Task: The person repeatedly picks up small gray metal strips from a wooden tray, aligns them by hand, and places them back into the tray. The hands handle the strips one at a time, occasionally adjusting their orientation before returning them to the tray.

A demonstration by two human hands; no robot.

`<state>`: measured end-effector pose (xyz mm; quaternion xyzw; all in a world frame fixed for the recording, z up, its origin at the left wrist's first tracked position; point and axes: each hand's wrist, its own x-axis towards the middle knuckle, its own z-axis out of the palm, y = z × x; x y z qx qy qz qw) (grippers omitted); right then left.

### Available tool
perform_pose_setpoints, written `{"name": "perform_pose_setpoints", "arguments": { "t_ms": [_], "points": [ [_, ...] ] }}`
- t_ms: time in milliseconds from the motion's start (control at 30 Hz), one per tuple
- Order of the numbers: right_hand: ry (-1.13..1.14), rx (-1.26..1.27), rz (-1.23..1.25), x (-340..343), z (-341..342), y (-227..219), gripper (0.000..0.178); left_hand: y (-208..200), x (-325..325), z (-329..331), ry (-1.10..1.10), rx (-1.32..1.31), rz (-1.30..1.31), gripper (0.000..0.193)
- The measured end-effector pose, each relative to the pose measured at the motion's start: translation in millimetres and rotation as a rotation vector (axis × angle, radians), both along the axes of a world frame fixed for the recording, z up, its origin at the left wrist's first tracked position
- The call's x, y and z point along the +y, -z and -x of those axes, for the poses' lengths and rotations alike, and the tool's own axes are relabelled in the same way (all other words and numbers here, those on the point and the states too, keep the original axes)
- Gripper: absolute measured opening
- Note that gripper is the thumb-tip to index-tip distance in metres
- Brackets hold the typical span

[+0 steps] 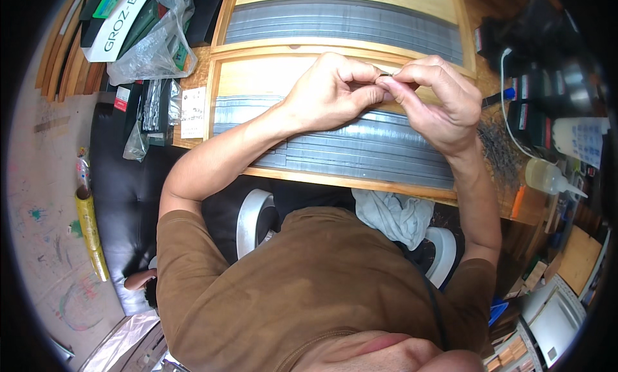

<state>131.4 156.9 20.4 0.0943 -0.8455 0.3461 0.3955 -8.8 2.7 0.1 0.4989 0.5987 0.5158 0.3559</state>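
My left hand [338, 92] and my right hand [441, 101] meet above the near wooden tray [360, 183], fingertips almost touching. Both are closed in a pinch on something tiny and dark; its kind is too small to make out. Beneath them, long rows of thin grey metal strips [360, 150] lie packed in the tray. My left forearm covers part of these rows. Behind stands a far wooden tray [221, 18] with similar grey metal rows [347, 24].
Loose dark slivers [501, 150] lie beside the tray on the right, close to a squeeze bottle [546, 177] and a white cable [505, 108]. A clear plastic bag [161, 50] and dark boxes sit at the left. A pale cloth [394, 216] hangs below the tray's front edge.
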Motion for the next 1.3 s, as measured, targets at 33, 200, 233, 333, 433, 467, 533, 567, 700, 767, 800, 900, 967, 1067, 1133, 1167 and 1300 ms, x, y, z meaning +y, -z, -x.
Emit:
{"name": "perform_pose_setpoints", "arguments": {
  "t_ms": [33, 200, 233, 333, 433, 467, 533, 567, 700, 767, 800, 900, 967, 1067, 1133, 1167, 1300],
  "points": [
    [-0.006, -0.027, 0.048, -0.9, -0.5, 0.0, 0.016, 0.4, -0.2, 0.4, 0.002, 0.004, 0.001, 0.017],
    [-0.047, -0.205, 0.306, -2.1, -0.9, 5.3, 0.015, -1.9, -0.3, -3.8, -0.025, 0.015, -0.039, 0.016],
    [-0.065, -0.216, 0.34, -1.7, -1.2, 6.5, 0.016, 0.6, -1.1, -4.0, -0.033, 0.031, -0.035, 0.013],
    [-0.11, -0.24, 0.433, -2.2, -1.8, 10.3, 0.016, 3.3, -0.5, -6.2, -0.051, -0.01, -0.062, 0.012],
    [-0.121, -0.243, 0.486, -2.9, 0.0, 12.3, 0.015, 3.4, -0.1, -5.4, -0.038, -0.039, -0.047, 0.012],
    [-0.117, -0.246, 0.491, -3.6, -0.5, 12.4, 0.015, 3.4, 0.0, -4.9, -0.029, -0.039, -0.032, 0.012],
    [-0.118, -0.244, 0.488, -4.5, -0.1, 12.4, 0.015, 4.3, 0.0, -6.0, -0.033, -0.08, -0.058, 0.012],
    [-0.12, -0.24, 0.48, -4.6, 0.3, 11.8, 0.015, 5.0, -0.2, -6.5, -0.035, -0.1, -0.071, 0.012],
    [-0.114, -0.232, 0.452, -5.5, 0.1, 11.4, 0.015, 6.9, -1.0, -5.8, -0.036, -0.075, -0.062, 0.013],
    [-0.101, -0.23, 0.441, -5.7, -0.6, 12.1, 0.014, 5.1, -0.6, -8.1, -0.059, -0.053, -0.058, 0.014],
    [-0.096, -0.229, 0.435, -6.1, -1.0, 12.6, 0.014, 5.1, -0.7, -7.9, -0.059, -0.045, -0.051, 0.014],
    [-0.113, -0.215, 0.472, -8.7, -0.3, 13.2, 0.013, 3.6, -2.0, -7.1, -0.06, -0.011, 0.002, 0.011],
    [-0.094, -0.203, 0.428, -10.1, -1.1, 11.3, 0.013, -0.9, -3.8, -7.2, -0.064, 0.025, 0.083, 0.023],
    [-0.06, -0.122, 0.3, -13.6, -1.1, 6.6, 0.014, 2.6, -6.3, -4.1, -0.019, 0.045, 0.005, 0.023],
    [-0.045, -0.075, 0.229, -14.4, -2.2, 5.7, 0.015, 0.0, -1.7, -7.9, -0.083, 0.145, -0.185, 0.008],
    [-0.046, -0.063, 0.209, -13.8, -2.7, 5.7, 0.016, -0.3, -0.2, -9.1, -0.116, 0.196, -0.279, 0.006],
    [-0.087, -0.086, 0.304, -12.5, -1.5, 2.9, 0.018, 5.3, 5.6, -6.9, -0.123, 0.225, -0.33, 0.005]
  ]
}}
